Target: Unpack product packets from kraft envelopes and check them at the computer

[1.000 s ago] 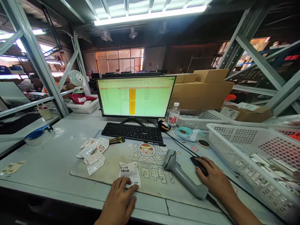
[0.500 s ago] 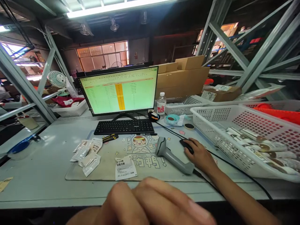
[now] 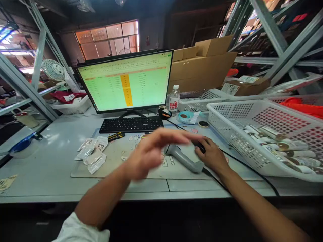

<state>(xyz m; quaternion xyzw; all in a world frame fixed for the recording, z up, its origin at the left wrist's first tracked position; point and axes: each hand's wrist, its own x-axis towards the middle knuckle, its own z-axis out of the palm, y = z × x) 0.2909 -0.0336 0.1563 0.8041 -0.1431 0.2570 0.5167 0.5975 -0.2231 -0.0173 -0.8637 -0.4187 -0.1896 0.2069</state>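
Observation:
My right hand [image 3: 214,157] rests over a black computer mouse [image 3: 200,146] on the desk mat [image 3: 148,173]. My left hand [image 3: 147,153] hovers above the mat with fingers stretched to the right, smeared by motion and holding nothing visible. Just beneath its fingers lies a grey barcode scanner [image 3: 185,160], its cable running toward the desk's front edge. Several small white packets [image 3: 92,153] sit in a pile on the mat's left. Another packet is almost wholly hidden behind my left hand. Beyond my hands are a black keyboard [image 3: 131,124] and a lit monitor [image 3: 148,87] showing a spreadsheet.
On the right, a white plastic basket [image 3: 227,134] holds several wrapped rolls. A clear bottle [image 3: 174,101] and a roll of blue tape [image 3: 185,116] stand behind the mat. A yellow-black utility knife [image 3: 116,136] lies below the keyboard. Cardboard boxes [image 3: 199,74] are stacked behind.
My left hand has moved from close before the camera forward over the mat, its curled fingers now stretched out. My right hand stays on the mouse. The view has tilted down.

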